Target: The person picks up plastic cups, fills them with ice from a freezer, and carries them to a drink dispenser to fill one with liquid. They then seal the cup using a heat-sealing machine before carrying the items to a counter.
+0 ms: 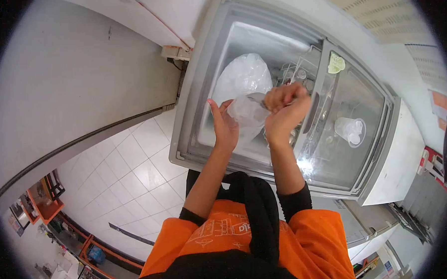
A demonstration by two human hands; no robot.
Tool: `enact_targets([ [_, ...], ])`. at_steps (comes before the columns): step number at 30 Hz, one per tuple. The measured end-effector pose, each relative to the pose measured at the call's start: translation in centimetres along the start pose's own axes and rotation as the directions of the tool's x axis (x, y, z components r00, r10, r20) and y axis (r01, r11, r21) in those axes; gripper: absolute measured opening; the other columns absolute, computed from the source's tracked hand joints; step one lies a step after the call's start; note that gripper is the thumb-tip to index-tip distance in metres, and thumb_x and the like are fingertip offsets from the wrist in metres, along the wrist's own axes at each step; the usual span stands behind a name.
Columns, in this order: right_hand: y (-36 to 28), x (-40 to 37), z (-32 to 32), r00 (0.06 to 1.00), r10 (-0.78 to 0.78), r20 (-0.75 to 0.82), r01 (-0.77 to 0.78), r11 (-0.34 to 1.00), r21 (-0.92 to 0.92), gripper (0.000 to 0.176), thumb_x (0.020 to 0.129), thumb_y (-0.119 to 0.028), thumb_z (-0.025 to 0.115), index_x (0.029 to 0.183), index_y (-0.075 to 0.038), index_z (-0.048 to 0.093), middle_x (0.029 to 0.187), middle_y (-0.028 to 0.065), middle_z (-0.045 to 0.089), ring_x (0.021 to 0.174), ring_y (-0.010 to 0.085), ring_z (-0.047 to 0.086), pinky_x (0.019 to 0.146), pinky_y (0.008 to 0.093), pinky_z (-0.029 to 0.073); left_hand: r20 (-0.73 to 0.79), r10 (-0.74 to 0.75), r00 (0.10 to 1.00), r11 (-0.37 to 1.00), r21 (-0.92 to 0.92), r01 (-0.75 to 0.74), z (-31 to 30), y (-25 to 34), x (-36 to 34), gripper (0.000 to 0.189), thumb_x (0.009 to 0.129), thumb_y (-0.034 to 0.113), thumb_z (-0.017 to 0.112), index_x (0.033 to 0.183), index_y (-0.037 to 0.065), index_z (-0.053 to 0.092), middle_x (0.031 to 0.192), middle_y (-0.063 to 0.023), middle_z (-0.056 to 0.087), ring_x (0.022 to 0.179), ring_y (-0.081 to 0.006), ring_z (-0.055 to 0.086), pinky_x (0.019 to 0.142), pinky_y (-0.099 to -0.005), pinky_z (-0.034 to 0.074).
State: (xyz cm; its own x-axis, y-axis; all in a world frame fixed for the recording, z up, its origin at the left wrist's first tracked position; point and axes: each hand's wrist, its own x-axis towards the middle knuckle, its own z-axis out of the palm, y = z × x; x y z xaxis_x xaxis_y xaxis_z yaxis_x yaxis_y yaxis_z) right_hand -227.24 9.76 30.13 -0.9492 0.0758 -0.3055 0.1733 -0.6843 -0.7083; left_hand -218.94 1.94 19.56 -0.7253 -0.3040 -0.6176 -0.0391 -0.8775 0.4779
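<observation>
Over the open half of a chest freezer [195, 108], my left hand [226, 127] supports a translucent plastic bag [248, 110], its thumb sticking out to the side and its other fingers partly behind the plastic. My right hand [287, 110] is closed at the bag's right side, slightly blurred. A small greyish edge shows by its fingers, but what it grips is hidden. Below and beyond the hands, a large white plastic bag [243, 75], apparently full of ice, lies inside the freezer.
Right of the large bag, a wire basket [306, 66] holds several cans. On the sliding glass lid [370, 96] stands a clear cup [351, 131] with white pieces in it. A pale green sticker [336, 63] is near the lid's far edge. A grey cabinet [86, 73] stands at left.
</observation>
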Motion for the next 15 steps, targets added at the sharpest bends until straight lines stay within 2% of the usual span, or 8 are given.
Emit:
enact_targets([
  [1, 0.4, -0.8, -0.1, 0.984, -0.092, 0.152, 0.120, 0.975, -0.186, 0.038, 0.089, -0.030, 0.033, 0.058, -0.009, 0.027, 0.049, 0.0002, 0.024, 0.042, 0.0103, 0.022, 0.041, 0.0256, 0.018, 0.052, -0.123, 0.991, 0.976, -0.173, 0.130, 0.4, -0.1, -0.3, 0.075, 0.084, 0.063, 0.026, 0.120, -0.001, 0.043, 0.123, -0.0124, 0.044, 0.117, -0.0240, 0.039, 0.096, -0.0376, 0.031],
  [2, 0.6, -1.4, -0.2, 0.937, -0.150, 0.315, 0.259, 0.903, -0.342, 0.041, 0.092, -0.032, 0.031, 0.058, -0.008, 0.028, 0.049, 0.0006, 0.026, 0.043, 0.0101, 0.024, 0.041, 0.0255, 0.019, 0.055, -0.121, 0.991, 0.976, -0.174, 0.129, 0.4, -0.3, -0.5, 0.075, 0.084, 0.063, 0.026, 0.120, -0.001, 0.043, 0.123, -0.0124, 0.044, 0.117, -0.0240, 0.039, 0.096, -0.0376, 0.031],
  [4, -0.1, -1.7, -0.4, 0.912, -0.156, 0.378, 0.285, 0.906, -0.313, 0.043, 0.093, -0.034, 0.030, 0.058, -0.007, 0.029, 0.050, 0.0010, 0.027, 0.043, 0.0100, 0.025, 0.042, 0.0258, 0.020, 0.202, -0.178, 0.963, 0.962, -0.171, 0.214, 0.5, -0.5, -0.7, 0.076, 0.084, 0.064, 0.025, 0.125, 0.000, 0.037, 0.124, -0.0116, 0.044, 0.116, -0.0248, 0.040, 0.098, -0.0394, 0.030],
  [6, -0.9, -1.7, -0.5, 0.882, -0.164, 0.441, 0.311, 0.907, -0.284, 0.045, 0.094, -0.036, 0.029, 0.058, -0.007, 0.029, 0.050, 0.0013, 0.028, 0.043, 0.0100, 0.027, 0.042, 0.0261, 0.021, 0.181, -0.172, 0.968, 0.972, -0.131, 0.197, 0.4, -0.3, -0.8, 0.074, 0.084, 0.062, 0.027, 0.123, 0.001, 0.039, 0.123, -0.0115, 0.045, 0.115, -0.0246, 0.040, 0.097, -0.0396, 0.030],
  [8, -1.8, -1.6, -0.2, 0.907, -0.191, 0.376, 0.274, 0.944, -0.182, 0.046, 0.093, -0.037, 0.031, 0.059, -0.007, 0.029, 0.050, 0.0010, 0.028, 0.042, 0.0106, 0.025, 0.042, 0.0272, 0.021, 0.155, -0.166, 0.974, 0.979, -0.091, 0.182, 0.3, 0.0, -0.8, 0.072, 0.085, 0.061, 0.029, 0.122, 0.001, 0.040, 0.122, -0.0113, 0.045, 0.115, -0.0243, 0.041, 0.097, -0.0399, 0.031],
  [9, -2.1, -1.4, -0.2, 0.906, -0.191, 0.378, 0.275, 0.944, -0.182, 0.046, 0.093, -0.037, 0.031, 0.059, -0.007, 0.029, 0.050, 0.0010, 0.028, 0.042, 0.0106, 0.025, 0.042, 0.0272, 0.021, 0.142, -0.125, 0.982, 0.989, -0.066, 0.136, 0.2, 0.1, -0.9, 0.063, 0.084, 0.057, 0.038, 0.114, 0.002, 0.044, 0.113, -0.0093, 0.049, 0.107, -0.0229, 0.046, 0.091, -0.0385, 0.036],
  [11, -2.4, -0.4, -0.3, 0.975, -0.048, 0.219, 0.082, 0.985, -0.149, 0.045, 0.093, -0.038, 0.034, 0.060, -0.008, 0.030, 0.050, 0.0010, 0.029, 0.044, 0.0115, 0.026, 0.042, 0.0271, 0.022, 0.129, -0.086, 0.988, 0.995, -0.038, 0.091, -0.3, 0.7, -1.2, 0.055, 0.083, 0.054, 0.047, 0.107, 0.004, 0.048, 0.104, -0.0072, 0.054, 0.099, -0.0215, 0.051, 0.085, -0.0372, 0.040],
  [15, -2.0, 1.6, -4.4, 0.984, 0.168, 0.066, -0.161, 0.982, -0.097, 0.041, 0.091, -0.037, 0.040, 0.064, -0.007, 0.034, 0.055, 0.0032, 0.038, 0.050, 0.0153, 0.041, 0.043, 0.0294, 0.031, -0.006, 0.035, 0.999, 0.934, 0.356, -0.030, -1.1, 3.5, -1.9, 0.037, 0.078, 0.037, 0.063, 0.095, 0.005, 0.056, 0.094, -0.0051, 0.056, 0.084, -0.0154, 0.055, 0.069, -0.0290, 0.046],
])
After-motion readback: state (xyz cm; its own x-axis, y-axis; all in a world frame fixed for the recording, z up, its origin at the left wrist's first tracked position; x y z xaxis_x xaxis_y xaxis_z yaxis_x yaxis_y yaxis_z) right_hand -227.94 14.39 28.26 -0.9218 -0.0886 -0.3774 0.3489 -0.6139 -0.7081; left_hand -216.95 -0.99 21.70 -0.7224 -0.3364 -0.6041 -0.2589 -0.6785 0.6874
